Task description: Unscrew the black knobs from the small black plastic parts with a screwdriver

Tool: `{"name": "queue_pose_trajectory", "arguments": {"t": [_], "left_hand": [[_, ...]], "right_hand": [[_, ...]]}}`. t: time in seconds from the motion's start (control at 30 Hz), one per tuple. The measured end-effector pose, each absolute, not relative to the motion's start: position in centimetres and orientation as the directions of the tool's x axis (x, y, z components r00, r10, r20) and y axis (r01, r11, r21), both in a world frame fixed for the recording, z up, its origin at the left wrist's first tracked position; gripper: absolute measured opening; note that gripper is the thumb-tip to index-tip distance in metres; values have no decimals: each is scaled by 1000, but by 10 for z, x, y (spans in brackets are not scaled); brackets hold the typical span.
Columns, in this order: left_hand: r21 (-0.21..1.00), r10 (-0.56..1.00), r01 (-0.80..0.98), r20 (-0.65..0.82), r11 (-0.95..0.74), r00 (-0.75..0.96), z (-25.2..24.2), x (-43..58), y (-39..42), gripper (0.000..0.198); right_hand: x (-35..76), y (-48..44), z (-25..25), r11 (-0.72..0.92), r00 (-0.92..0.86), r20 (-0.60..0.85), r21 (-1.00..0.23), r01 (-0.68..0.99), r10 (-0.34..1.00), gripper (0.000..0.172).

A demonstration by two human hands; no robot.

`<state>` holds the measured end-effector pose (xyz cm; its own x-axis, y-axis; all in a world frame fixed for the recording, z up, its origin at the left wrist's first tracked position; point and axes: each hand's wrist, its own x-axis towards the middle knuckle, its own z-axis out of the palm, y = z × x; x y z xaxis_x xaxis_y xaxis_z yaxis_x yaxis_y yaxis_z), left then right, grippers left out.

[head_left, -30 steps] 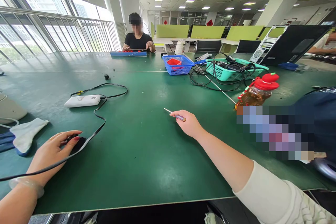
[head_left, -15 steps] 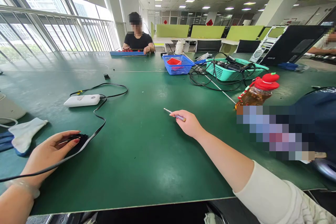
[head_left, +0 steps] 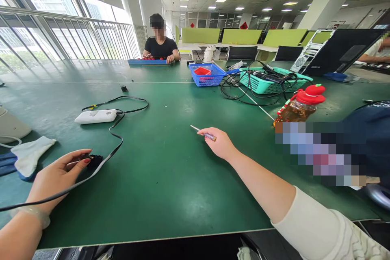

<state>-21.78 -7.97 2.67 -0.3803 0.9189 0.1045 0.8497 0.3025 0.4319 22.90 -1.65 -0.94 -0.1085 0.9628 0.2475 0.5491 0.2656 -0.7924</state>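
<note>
My right hand (head_left: 219, 143) is closed around a small screwdriver (head_left: 210, 135) with a clear handle, held over the green table (head_left: 170, 195). Its thin metal shaft points away to the left. At the left, my left hand (head_left: 62, 174) has thumb and fingers closed around a small black object (head_left: 96, 160); its exact kind is hard to make out. A black cable (head_left: 117, 152) passes over the left wrist and beside that object. The cable leads toward a white oblong device (head_left: 96, 116) lying on the table beyond.
A white and blue glove (head_left: 32, 156) lies at the left. Farther off are a small black piece (head_left: 124, 88), a blue basket (head_left: 208, 81) and a green basket (head_left: 263, 86) of cables. A red-capped bottle (head_left: 300, 107) stands at right. A person (head_left: 160, 46) sits across.
The left fingers have shifted slightly at the small black object, and more of its black edge shows. The right hand and screwdriver have stayed practically still.
</note>
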Motion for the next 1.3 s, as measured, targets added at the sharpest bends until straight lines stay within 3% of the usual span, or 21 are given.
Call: {"name": "queue_pose_trajectory", "arguments": {"t": [0.2, 0.37, 0.5, 0.73, 0.83, 0.93, 1.1, 1.3], "left_hand": [[241, 946, 934, 128, 262, -299, 26, -214, -78, 55], [165, 952, 954, 135, 250, -273, 27, -211, -78, 58], [138, 955, 964, 160, 229, -250, 25, -211, -79, 57], [190, 973, 967, 127, 169, -195, 20, -221, -75, 54], [186, 960, 975, 226, 122, -163, 21, -224, -74, 59], [146, 908, 961, 319, 237, -272, 19, -231, -71, 63], [-42, 952, 963, 164, 268, -258, 9, -248, -64, 66], [8, 950, 955, 98, 296, -295, 22, -239, -66, 51]], "right_hand": [[229, -16, -10, 259, -107, 241, -792, 553, 965, 37], [229, -16, -10, 269, -112, 249, -792, 549, 962, 37], [230, -15, -11, 268, -115, 247, -789, 552, 962, 37], [229, -15, -11, 272, -114, 253, -784, 558, 961, 37], [229, -16, -10, 276, -114, 257, -783, 558, 960, 37], [229, -16, -10, 283, -117, 263, -783, 553, 958, 37], [229, -15, -10, 281, -118, 261, -779, 561, 958, 37], [229, -17, -9, 275, -111, 258, -784, 556, 960, 37]]}}
